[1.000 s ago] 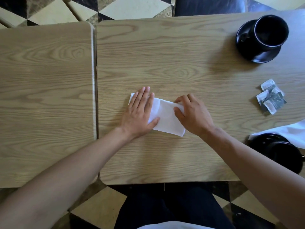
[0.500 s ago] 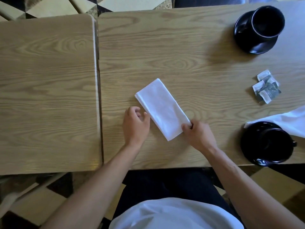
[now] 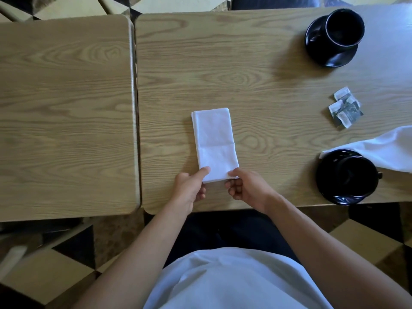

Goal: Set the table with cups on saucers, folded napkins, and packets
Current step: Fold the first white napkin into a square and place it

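The folded white napkin [image 3: 214,144] lies flat on the right bench [image 3: 256,90], long axis running away from the person. The left hand [image 3: 189,190] pinches its near left corner; the right hand [image 3: 245,188] pinches its near right corner. Two black cups on saucers [image 3: 334,36] [image 3: 347,177] stand at the right, with the packets [image 3: 345,109] between them and an unfolded white cloth [image 3: 388,150] beside the near cup.

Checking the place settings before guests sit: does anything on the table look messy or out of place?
Yes. An unfolded white napkin lies loose at the right edge, one corner by the near saucer. The packets sit in a skewed heap. The folded napkin looks neat.
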Demonstrator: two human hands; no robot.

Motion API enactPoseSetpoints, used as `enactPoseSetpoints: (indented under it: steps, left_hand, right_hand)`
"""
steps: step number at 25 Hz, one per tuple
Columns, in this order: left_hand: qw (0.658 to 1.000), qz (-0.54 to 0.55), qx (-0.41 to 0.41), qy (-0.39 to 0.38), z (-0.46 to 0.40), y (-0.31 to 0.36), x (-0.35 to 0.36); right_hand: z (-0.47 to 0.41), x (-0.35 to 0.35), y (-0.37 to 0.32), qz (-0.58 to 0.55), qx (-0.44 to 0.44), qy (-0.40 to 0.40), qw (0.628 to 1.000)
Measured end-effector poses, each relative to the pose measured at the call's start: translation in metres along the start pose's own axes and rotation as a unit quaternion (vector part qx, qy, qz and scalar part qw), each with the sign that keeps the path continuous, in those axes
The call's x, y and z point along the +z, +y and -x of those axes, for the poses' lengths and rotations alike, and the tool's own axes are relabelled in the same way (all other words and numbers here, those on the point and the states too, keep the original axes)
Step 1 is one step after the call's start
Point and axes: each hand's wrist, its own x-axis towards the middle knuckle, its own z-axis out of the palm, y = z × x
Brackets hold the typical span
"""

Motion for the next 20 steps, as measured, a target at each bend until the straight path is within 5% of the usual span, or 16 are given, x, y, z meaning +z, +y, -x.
enactPoseSetpoints:
  steps: [4,6,7,9,11,16,20]
  left_hand:
    - [0.997,0.053,-0.012,-0.045,0.004,-0.01,-0.012]
    - [0.999,-0.011,0.02,-0.022,0.003,-0.019,-0.019]
    - [0.992,-0.114,0.055,-0.001,0.002,-0.023,-0.022]
    - [0.928,-0.338,0.146,0.056,0.001,-0.028,-0.03]
    - [0.893,-0.389,0.207,0.092,0.001,-0.019,-0.035]
    - [0.9,-0.295,0.302,0.111,-0.021,0.047,-0.018]
    - [0.928,-0.257,0.25,0.101,-0.038,0.104,0.005]
  right_hand:
    - [0.001,0.008,0.018,0.036,0.007,0.018,0.999]
    - [0.003,0.008,0.022,0.134,-0.005,0.061,0.989]
    - [0.004,0.006,0.022,0.233,-0.02,0.084,0.969]
    - [0.008,-0.002,0.017,0.463,-0.056,0.161,0.87]
    - [0.009,-0.008,0.003,0.534,-0.11,0.259,0.797]
    - [-0.014,0.011,-0.062,0.432,-0.222,0.303,0.82]
    - [-0.034,0.026,-0.099,0.381,-0.186,0.276,0.863]
